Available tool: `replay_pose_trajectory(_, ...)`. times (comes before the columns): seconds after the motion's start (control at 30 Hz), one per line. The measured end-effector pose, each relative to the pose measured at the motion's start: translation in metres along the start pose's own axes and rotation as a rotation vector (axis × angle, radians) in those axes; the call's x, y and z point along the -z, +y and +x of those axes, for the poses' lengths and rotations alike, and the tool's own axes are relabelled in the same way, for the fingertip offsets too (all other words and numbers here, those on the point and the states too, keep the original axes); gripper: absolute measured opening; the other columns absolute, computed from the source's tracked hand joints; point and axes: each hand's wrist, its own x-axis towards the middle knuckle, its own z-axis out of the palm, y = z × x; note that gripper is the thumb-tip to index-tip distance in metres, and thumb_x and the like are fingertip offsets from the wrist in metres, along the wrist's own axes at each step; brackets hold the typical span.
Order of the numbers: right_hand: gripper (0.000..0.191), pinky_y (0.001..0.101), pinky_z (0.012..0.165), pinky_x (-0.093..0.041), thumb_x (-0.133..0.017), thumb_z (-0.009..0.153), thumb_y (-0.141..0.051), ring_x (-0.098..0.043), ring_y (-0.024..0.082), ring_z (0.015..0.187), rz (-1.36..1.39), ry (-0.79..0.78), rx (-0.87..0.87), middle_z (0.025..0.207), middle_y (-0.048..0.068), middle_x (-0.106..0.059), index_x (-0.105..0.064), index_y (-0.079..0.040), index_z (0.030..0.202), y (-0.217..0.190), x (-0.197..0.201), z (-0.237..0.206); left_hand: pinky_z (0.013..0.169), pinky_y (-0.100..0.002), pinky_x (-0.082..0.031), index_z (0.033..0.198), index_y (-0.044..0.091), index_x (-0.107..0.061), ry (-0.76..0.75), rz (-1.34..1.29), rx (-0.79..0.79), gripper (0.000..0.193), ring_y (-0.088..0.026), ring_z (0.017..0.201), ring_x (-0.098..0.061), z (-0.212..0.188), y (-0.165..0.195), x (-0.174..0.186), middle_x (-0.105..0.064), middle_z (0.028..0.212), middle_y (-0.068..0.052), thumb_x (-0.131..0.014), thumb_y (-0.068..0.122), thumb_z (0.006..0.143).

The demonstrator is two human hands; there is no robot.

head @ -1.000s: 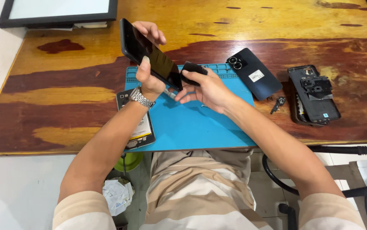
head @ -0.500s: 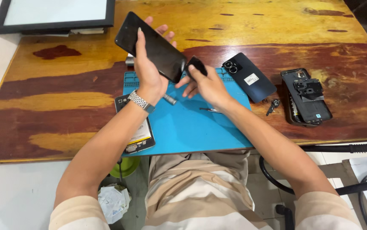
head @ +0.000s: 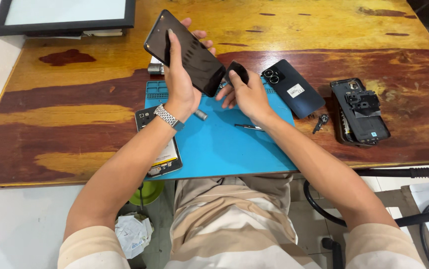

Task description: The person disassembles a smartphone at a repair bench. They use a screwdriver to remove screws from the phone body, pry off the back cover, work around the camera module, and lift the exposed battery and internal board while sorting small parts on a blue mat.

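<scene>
Two hands are working above a blue rubber mat (head: 234,149). Head view: left hand (head: 179,87) is gripping a slim black glass-fronted phone (head: 184,52) by its long edges, tilted, raised off the mat; right hand (head: 247,94) is pinching a small black rounded piece (head: 237,70) beside the phone's lower end. Phone is probably stiff, slick, fragile; edges are safest. Varnished wooden table (head: 75,114) is bearing other opened phones; pale floor below.
</scene>
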Motion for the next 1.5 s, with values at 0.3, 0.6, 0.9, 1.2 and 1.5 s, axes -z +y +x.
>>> replay_pose_trajectory(0.3, 0.028, 0.0293, 0.044, -0.048, -0.049, 0.109, -0.019, -0.063, 0.012, 0.047, -0.292, 0.086, 0.196, 0.064, 0.009, -0.070, -0.056, 0.000, 0.090, -0.008, -0.003, -0.009, 0.090, -0.043, -0.059, 0.143, 0.007, -0.049, 0.040, -0.011, 0.014, 0.061, -0.020, 0.098, -0.063, -0.003, 0.003, -0.003, -0.062, 0.111, -0.009, -0.048, 0.055, 0.106)
replay_pose_trajectory(0.6, 0.027, 0.0299, 0.043, -0.046, -0.049, 0.108, -0.017, -0.062, 0.011, 0.046, -0.383, 0.150, 0.271, 0.059, 0.006, -0.066, -0.060, 0.000, 0.090, -0.019, -0.009, -0.019, 0.096, -0.044, -0.056, 0.140, 0.007, -0.050, 0.021, -0.053, 0.065, 0.060, -0.022, 0.102, -0.062, -0.003, 0.006, -0.003, -0.061, 0.115, -0.009, -0.048, 0.055, 0.105)
replay_pose_trajectory(0.9, 0.023, 0.0341, 0.047, -0.043, -0.053, 0.107, -0.011, -0.060, 0.016, 0.046, -0.495, 0.163, 0.365, 0.054, 0.011, -0.060, -0.064, 0.001, 0.091, -0.015, -0.006, -0.018, 0.097, -0.045, -0.058, 0.140, 0.005, -0.049, 0.003, -0.023, 0.108, 0.063, -0.022, 0.103, -0.063, 0.000, 0.009, 0.001, -0.060, 0.112, -0.007, -0.050, 0.056, 0.103)
replay_pose_trajectory(1.2, 0.010, 0.0470, 0.049, -0.043, -0.061, 0.104, -0.007, -0.059, 0.045, 0.058, -0.783, 0.150, 0.588, 0.067, 0.025, -0.060, -0.063, 0.000, 0.099, -0.011, 0.003, -0.017, 0.095, -0.045, -0.059, 0.139, 0.002, -0.053, -0.049, 0.009, 0.175, 0.065, -0.023, 0.102, -0.065, 0.004, 0.011, 0.004, -0.060, 0.114, -0.009, -0.051, 0.057, 0.104)
replay_pose_trajectory(1.5, 0.008, 0.0527, 0.052, -0.044, -0.061, 0.103, -0.007, -0.060, 0.047, 0.060, -0.908, 0.080, 0.553, 0.064, 0.026, -0.060, -0.059, 0.000, 0.100, -0.016, 0.006, -0.014, 0.100, -0.044, -0.060, 0.144, 0.002, -0.049, -0.154, 0.175, 0.233, 0.076, -0.029, 0.115, -0.070, 0.002, 0.011, 0.003, -0.064, 0.133, -0.018, -0.049, 0.063, 0.098)
